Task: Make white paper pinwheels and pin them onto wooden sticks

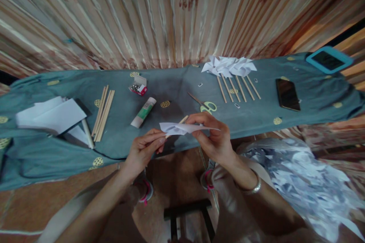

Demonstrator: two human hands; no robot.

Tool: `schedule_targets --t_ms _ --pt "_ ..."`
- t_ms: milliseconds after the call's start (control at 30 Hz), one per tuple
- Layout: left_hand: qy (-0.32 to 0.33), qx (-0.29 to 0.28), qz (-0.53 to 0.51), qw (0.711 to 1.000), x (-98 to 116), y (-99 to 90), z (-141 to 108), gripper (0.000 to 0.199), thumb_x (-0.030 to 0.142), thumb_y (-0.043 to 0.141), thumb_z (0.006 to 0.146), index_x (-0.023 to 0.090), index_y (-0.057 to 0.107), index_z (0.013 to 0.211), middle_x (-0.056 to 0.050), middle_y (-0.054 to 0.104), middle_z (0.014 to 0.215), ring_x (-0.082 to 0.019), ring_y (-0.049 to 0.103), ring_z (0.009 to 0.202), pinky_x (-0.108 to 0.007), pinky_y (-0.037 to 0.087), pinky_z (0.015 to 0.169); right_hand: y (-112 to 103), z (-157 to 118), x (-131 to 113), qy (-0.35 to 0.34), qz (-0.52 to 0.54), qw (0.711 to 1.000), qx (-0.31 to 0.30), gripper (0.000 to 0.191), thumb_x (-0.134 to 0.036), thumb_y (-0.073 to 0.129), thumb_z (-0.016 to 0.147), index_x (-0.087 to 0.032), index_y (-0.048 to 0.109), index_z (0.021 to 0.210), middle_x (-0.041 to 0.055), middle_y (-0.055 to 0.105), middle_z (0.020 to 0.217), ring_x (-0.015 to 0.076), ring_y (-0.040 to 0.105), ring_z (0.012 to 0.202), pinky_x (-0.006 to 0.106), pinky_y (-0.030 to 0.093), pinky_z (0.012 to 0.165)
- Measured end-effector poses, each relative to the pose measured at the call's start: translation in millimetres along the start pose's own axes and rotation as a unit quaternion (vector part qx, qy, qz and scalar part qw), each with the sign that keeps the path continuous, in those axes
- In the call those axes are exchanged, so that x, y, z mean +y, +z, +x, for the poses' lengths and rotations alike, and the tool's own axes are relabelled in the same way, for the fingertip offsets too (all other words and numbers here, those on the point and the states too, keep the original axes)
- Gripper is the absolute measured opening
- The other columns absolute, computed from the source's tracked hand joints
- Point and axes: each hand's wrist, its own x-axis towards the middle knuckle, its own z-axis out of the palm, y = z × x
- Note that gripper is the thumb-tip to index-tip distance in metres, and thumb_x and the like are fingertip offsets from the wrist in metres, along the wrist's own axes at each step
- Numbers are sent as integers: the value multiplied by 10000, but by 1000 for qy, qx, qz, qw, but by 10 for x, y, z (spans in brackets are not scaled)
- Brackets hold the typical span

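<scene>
My left hand (148,148) pinches a thin wooden stick (183,120) low down, near the front edge of the cloth-covered table. A white paper pinwheel (178,128) lies across that stick, seen nearly edge-on. My right hand (212,134) is closed on the pinwheel's right side, thumb below and fingers above. Whether a pin joins paper and stick is hidden. Just beyond my right hand lie scissors (208,106) with light green handles. A green and white glue stick (144,112) rests past my left hand, and behind it stands a small open box of pins (138,85).
Several finished pinwheels (230,67) on sticks lie at the back right, beside a dark phone (287,94) and a blue-framed device (329,60). Loose wooden sticks (104,115) and folded white paper (54,115) are on the left. A bag of paper pieces (310,182) sits at lower right.
</scene>
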Motion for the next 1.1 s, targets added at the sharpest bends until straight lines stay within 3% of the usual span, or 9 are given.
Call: schedule_targets --t_ms 533,833,1100 --pt "7 -10 23 1000 57 -1 -6 144 355 731 784 235 792 731 0 527 606 -108 452 525 -242 364 478 6 11 -17 -8 -10 1000 2 144 -187 578 901 -266 661 989 22 729 946 186 671 920 365 524 835" --pt "10 -12 12 1000 24 -18 -6 139 357 744 776 229 797 763 8 519 616 -99 466 531 -226 378 481 19 -2 -15 21 9 1000 -2 131 -182 572 906 -248 657 982 33 725 956 178 670 922 353 521 839" --pt "16 -18 40 999 52 -27 1 201 371 737 793 187 785 728 7 530 604 -91 462 543 -206 404 500 29 5 -43 -11 -11 1000 10 134 -134 572 884 -209 655 958 26 719 924 150 659 888 310 512 815"
